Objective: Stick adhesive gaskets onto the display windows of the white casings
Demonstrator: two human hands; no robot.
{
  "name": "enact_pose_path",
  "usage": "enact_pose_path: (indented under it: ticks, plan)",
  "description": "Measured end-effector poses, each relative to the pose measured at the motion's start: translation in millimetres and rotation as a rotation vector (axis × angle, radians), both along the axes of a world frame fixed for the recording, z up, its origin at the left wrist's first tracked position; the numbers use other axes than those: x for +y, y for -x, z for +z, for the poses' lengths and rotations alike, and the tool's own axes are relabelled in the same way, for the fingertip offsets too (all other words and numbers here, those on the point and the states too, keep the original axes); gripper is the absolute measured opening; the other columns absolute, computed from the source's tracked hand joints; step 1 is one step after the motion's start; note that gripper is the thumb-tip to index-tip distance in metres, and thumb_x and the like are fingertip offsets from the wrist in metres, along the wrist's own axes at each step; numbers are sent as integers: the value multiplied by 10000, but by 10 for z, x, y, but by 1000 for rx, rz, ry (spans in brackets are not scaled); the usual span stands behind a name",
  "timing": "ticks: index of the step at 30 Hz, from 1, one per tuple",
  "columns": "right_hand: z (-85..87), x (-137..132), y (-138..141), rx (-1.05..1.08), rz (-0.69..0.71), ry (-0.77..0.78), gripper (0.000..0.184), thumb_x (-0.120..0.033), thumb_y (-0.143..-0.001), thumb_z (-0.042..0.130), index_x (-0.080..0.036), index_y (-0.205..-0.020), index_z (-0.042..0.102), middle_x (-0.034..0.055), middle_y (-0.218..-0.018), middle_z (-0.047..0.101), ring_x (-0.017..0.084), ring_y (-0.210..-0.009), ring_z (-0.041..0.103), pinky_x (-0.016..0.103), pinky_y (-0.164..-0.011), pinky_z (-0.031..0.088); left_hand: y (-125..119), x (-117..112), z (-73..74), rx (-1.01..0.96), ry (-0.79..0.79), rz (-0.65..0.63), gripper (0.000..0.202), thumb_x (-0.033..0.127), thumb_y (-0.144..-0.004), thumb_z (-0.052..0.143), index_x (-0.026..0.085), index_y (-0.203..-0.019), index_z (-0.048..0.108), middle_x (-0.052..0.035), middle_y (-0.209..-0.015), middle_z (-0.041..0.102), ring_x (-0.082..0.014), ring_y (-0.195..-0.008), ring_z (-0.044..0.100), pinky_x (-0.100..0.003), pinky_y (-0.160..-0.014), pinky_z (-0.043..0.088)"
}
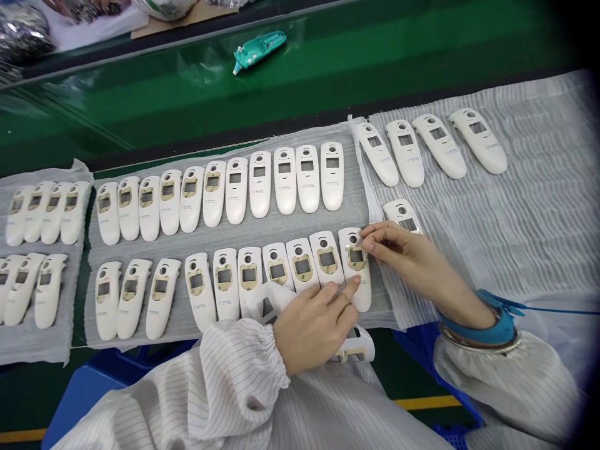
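Note:
A white plastic handheld-device housing (362, 297) lies at the right end of the front row, with a beige adhesive sticker (355, 265) around its window. My right hand (405, 253) is closed in a pinch at the upper right edge of this housing; what is between the fingertips is hidden. My left hand (316, 325) reaches over the row, its index fingertip resting on the housing just below the sticker. Under the left palm is a white sticker sheet (359, 350), mostly covered by the hand, with cut-outs showing at both ends.
More housings (214, 200) stand in two rows on grey foam sheeting (197, 240), several with beige stickers. Plain ones (480, 140) lie on the right sheet, one (398, 212) beside my right hand. A teal plastic shell (260, 51) lies on the green surface behind. A blue wrist strap (473, 331) trails a cord rightward.

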State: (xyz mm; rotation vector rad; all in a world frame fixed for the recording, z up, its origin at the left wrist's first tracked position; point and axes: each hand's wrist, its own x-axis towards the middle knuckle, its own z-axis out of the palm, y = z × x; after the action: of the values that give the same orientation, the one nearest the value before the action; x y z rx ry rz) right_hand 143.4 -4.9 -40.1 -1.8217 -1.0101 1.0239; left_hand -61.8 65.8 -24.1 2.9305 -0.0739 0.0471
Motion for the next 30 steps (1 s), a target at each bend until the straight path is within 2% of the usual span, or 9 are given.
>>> enact_pose_path:
  ticks: [11, 30]
  plan:
    - [-5, 10, 9, -51, 10, 32, 189, -385, -862, 573, -223, -788, 636, 50, -1042, 592, 210, -969, 572, 376, -798, 480, 6, -11, 4, 16, 12, 4, 153, 99, -904, 399, 115, -881, 549, -170, -1367, 477, -213, -897, 560, -327, -709, 469]
    - [17, 21, 68, -134, -38, 37, 186, -372, -853, 576, -219, -770, 642, 51, -999, 613, 211, -903, 593, 353, -700, 505, 5, -20, 11, 31, 14, -1, 142, 99, -895, 410, 114, -870, 549, -180, -1370, 470, -216, -912, 572, -326, -697, 474]
